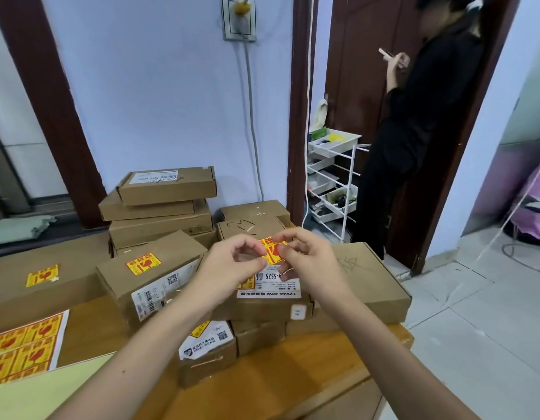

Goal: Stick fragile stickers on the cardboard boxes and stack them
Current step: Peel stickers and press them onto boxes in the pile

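left hand (232,268) fingers pinch sticker (273,251) | right hand (308,262) fingers pinch it too (above labelled box (368,283))

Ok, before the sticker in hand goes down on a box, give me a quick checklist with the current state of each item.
1. Sticker held: ok, the left hand and right hand both pinch it.
2. Backing fully peeled: cannot tell.
3. Target box under the hands: ok, bare cardboard beside its white label.
4. That box already stickered: cannot tell, yellow shows under the left hand.
5. Neighbouring box done: ok, sticker on top.
6. Sticker sheet in reach: ok, at left.
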